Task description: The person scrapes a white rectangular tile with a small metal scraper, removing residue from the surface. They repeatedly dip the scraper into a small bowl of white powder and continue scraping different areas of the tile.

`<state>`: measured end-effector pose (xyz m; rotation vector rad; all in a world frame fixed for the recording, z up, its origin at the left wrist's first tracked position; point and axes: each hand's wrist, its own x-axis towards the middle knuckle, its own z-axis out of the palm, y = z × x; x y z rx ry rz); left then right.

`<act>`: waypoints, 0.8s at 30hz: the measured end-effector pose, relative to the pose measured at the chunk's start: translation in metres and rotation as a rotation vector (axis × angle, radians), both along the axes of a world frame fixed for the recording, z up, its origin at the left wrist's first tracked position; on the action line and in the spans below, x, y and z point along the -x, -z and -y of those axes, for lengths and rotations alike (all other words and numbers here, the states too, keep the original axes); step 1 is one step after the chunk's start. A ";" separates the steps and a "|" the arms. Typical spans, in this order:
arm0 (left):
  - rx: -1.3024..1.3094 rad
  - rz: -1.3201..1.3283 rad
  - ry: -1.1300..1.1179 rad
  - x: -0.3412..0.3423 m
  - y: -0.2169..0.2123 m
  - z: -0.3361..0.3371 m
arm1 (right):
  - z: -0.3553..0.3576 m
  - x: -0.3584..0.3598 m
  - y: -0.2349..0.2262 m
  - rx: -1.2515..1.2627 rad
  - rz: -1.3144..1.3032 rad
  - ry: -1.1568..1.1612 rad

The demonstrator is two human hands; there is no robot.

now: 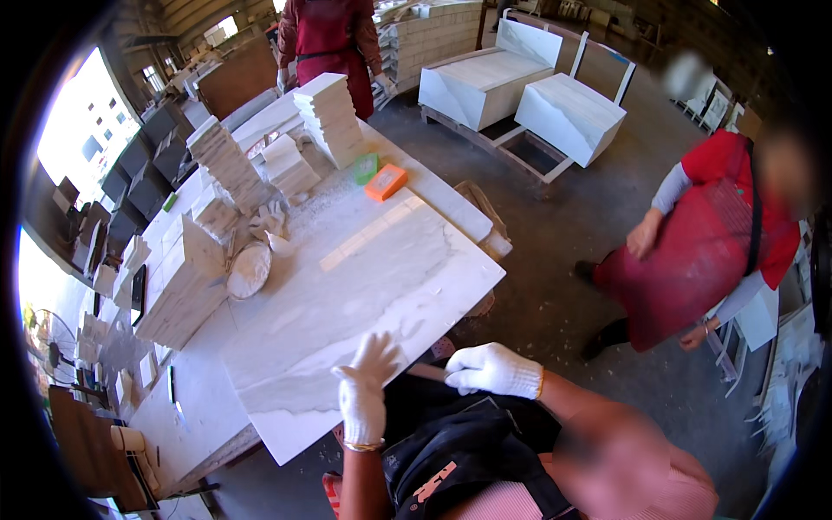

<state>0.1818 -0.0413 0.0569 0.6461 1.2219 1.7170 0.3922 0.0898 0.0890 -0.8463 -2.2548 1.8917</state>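
Note:
My left hand (364,390), in a white knit glove, is raised over the near edge of a polished white marble slab (373,277) with grey veins. Its fingers are spread and hold nothing; whether it touches the stone is unclear. To its right, my right hand (496,369), also gloved, is closed on a narrow flat pale strip (427,373) just off the slab's near edge. The strip's exact kind does not show. The slab lies flat on a worktable.
An orange block (386,182) and a green block (367,168) lie beyond the slab, near stacked stone tiles (329,121). A round dusty dish (249,270) sits left. Two people in red aprons (667,260) stand right and at the back. Marble boxes (572,117) rest on a pallet.

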 end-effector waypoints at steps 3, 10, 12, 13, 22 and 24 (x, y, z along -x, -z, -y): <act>0.102 -0.266 -0.112 0.024 -0.011 0.018 | -0.015 -0.034 0.017 0.194 -0.119 0.250; 0.196 -0.428 -0.232 0.008 -0.003 0.049 | -0.047 -0.064 0.021 0.095 -0.130 0.484; 0.218 -0.659 -0.245 0.001 -0.008 0.044 | -0.044 -0.053 0.022 0.155 -0.179 0.497; 0.225 -0.808 -0.237 0.002 -0.007 0.042 | -0.044 -0.047 0.028 0.168 -0.210 0.484; 0.412 -1.314 -0.222 0.011 0.008 0.041 | -0.050 -0.001 0.038 0.290 -0.206 0.290; 0.433 -1.313 -0.209 0.010 0.011 0.041 | -0.053 0.011 0.041 0.288 -0.147 0.266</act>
